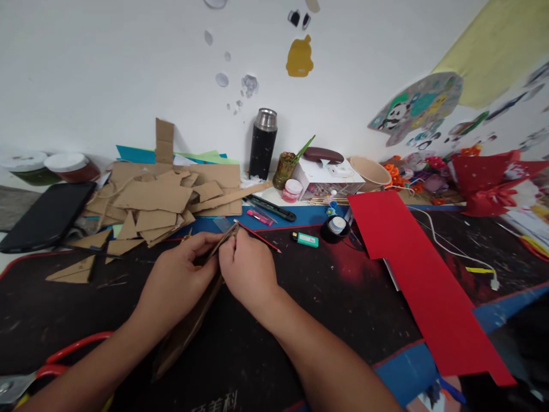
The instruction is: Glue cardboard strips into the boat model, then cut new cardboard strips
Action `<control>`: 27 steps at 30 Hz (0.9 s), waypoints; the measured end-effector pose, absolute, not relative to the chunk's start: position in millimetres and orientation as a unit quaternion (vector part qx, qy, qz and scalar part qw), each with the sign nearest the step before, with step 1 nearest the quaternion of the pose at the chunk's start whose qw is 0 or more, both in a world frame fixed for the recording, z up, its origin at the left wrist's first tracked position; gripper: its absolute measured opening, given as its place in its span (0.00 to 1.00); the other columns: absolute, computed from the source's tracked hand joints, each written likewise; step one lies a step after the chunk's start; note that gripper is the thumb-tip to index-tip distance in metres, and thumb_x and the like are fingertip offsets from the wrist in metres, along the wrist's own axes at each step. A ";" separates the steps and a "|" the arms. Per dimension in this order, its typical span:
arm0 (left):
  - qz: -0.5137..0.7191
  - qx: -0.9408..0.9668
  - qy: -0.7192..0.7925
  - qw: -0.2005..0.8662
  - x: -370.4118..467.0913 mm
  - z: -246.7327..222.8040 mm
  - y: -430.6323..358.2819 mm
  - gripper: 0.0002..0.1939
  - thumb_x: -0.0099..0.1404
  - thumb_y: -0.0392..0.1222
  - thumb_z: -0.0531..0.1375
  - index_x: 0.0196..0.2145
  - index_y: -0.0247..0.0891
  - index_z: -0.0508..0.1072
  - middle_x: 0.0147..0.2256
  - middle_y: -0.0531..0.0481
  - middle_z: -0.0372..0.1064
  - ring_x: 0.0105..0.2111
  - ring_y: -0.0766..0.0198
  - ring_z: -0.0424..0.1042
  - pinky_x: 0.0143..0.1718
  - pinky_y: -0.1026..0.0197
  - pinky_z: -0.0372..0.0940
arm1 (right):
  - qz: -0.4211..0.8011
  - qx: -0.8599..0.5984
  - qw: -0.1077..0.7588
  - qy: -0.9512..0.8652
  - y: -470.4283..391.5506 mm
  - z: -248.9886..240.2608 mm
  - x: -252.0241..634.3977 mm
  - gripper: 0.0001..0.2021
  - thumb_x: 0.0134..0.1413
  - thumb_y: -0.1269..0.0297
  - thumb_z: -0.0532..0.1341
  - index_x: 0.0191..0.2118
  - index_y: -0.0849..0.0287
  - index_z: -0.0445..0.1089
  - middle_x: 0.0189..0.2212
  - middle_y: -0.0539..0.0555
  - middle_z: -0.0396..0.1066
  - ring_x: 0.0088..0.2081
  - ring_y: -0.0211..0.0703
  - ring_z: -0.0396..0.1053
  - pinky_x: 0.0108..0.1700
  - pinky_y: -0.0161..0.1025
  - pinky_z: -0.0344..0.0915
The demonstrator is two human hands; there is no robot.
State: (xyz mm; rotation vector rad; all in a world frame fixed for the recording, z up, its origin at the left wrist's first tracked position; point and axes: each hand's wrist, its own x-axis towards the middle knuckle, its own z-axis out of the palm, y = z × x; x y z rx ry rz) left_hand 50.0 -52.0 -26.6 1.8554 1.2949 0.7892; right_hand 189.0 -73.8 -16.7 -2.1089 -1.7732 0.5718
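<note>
Both hands meet at the middle of the dark desk mat, on a folded piece of brown cardboard [195,320] that slants down toward me, seen nearly edge-on. My left hand [182,272] pinches its upper part between thumb and fingers. My right hand [246,263] is curled closed against the same cardboard's top corner, its fingertips mostly hidden. Just beyond the hands lies a red pencil [266,240], partly behind the right hand. Under my left forearm, scissors with red handles [77,346] rest at the lower left.
Cardboard scraps [150,200] heap at the back left beside a black phone [47,214]. A black thermos [262,146] stands by the wall. Behind my hands are a utility knife [272,208] and a teal lighter [305,239]. Red card [422,280] covers the right side.
</note>
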 end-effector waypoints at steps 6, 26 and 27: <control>0.311 0.723 0.505 0.353 49.9 -27.8 -52.4 0.16 0.64 0.49 0.60 0.46 0.47 0.83 0.46 0.49 0.87 0.47 0.48 0.85 0.52 0.49 0.77 | 0.201 -0.741 0.161 -0.620 -73.7 -15.4 188.7 0.14 0.75 0.65 0.53 0.49 0.65 0.76 0.39 0.64 0.83 0.40 0.56 0.81 0.39 0.44 0.68; 0.314 0.735 0.494 0.344 49.3 -22.9 -54.5 0.18 0.65 0.49 0.59 0.47 0.46 0.84 0.47 0.49 0.87 0.47 0.48 0.86 0.51 0.52 0.78 | 0.198 -0.738 0.165 -0.623 -76.1 -12.9 187.6 0.13 0.75 0.66 0.53 0.50 0.64 0.75 0.41 0.64 0.84 0.41 0.56 0.82 0.39 0.42 0.65; 0.315 0.735 0.493 0.343 49.1 -22.8 -54.7 0.18 0.66 0.49 0.59 0.47 0.45 0.85 0.47 0.48 0.87 0.47 0.48 0.86 0.51 0.53 0.78 | 0.199 -0.738 0.164 -0.623 -76.0 -12.5 187.7 0.13 0.75 0.67 0.53 0.50 0.64 0.75 0.41 0.64 0.84 0.41 0.56 0.82 0.39 0.42 0.65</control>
